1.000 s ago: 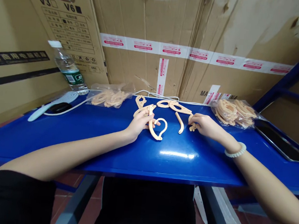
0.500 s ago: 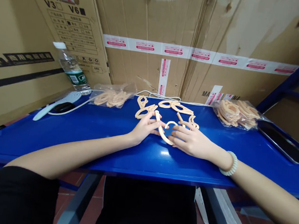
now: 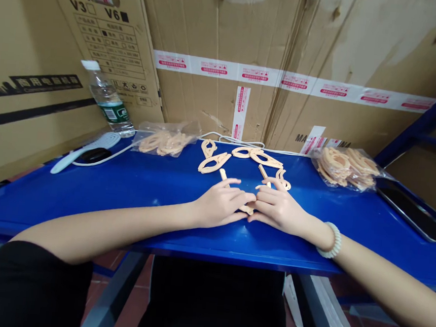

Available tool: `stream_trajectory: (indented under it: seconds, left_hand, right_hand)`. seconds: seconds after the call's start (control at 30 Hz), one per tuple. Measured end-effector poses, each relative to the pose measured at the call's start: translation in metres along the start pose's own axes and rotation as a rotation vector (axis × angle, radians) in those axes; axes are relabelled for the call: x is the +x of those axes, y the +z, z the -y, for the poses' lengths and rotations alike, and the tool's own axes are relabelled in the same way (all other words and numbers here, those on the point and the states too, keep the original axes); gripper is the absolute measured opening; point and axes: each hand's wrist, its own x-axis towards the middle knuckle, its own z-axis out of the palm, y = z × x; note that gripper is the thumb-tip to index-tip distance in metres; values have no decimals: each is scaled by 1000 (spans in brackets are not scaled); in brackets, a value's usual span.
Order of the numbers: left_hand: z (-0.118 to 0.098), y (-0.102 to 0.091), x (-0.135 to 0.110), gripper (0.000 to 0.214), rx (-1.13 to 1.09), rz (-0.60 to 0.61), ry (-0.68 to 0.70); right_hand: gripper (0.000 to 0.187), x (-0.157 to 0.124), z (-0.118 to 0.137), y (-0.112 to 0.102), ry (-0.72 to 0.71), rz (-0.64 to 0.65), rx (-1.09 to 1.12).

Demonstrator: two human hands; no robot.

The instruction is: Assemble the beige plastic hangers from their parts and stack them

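Note:
Both hands meet near the table's front edge around a beige plastic folding hanger [image 3: 246, 209]. My left hand [image 3: 218, 204] is closed over its middle, and one end sticks out above the fingers. My right hand [image 3: 280, 208] pinches the other end, its fingertips against my left fingertips. The hanger's hook is mostly hidden by the fingers. Just beyond my right fingers lies a narrow beige hanger piece [image 3: 263, 173], partly covered. More folded hangers [image 3: 214, 163] lie beyond my hands, several of them in a loose arc.
A bag of hangers [image 3: 166, 141] lies at the back left, another bag [image 3: 345, 167] at the back right. A water bottle [image 3: 111, 100], a pale blue brush [image 3: 85, 152] and a black mouse [image 3: 94, 157] are left. A phone-like tablet [image 3: 415, 214] lies right. Cardboard [image 3: 215, 107] backs the blue table [image 3: 139, 228].
My left hand has slid down and toward the right hand, now covering the hanger's middle. The hanger's lower end has turned, and its hook has gone behind the fingers.

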Motion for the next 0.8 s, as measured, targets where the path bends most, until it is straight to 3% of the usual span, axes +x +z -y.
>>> stream_trajectory:
  seconds: [0.27,0.43,0.57,0.67,0.8]
  left_hand:
    - [1,3,1,23,148,88,46]
    - [0,1,2,25,206,142,33]
    - [1,0,1,25,209,56,129]
    - [3,-1,0,26,237,-54,236]
    - [5,-5,1,22,209,-71,265]
  right_hand:
    - [35,-2,1,3,15,-54,-62]
    - [36,-2,2,5,80,-45,54]
    - [33,1,4,5,156,-49,275]
    - [30,1,-2,3,293,-121,451]
    - [25,-5,-20,2,482,-259,451]
